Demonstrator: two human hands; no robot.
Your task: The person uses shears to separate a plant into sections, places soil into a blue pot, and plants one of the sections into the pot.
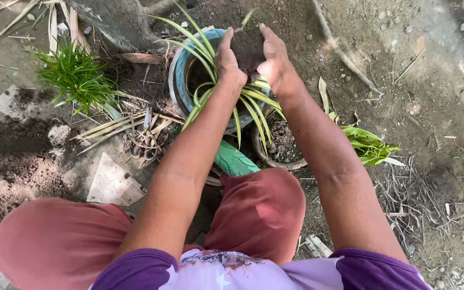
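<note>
Outdoors, sunlit: bare dirt ground [436,107] strewn with dry twigs [420,198], perhaps a tree trunk [116,21] at top.

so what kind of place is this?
Most likely an outdoor garden or yard plot. Bare dirt ground with dry leaves and twigs, a tree trunk base, and a blue pot with a long-leaved plant. Both hands, left hand and right hand, cup a clump of soil.

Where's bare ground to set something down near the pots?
Bare dirt lies right of the right hand, beyond the thin root. Crowded: dry leaves left of the blue pot, and the small pot below both hands, the left hand included.
</note>
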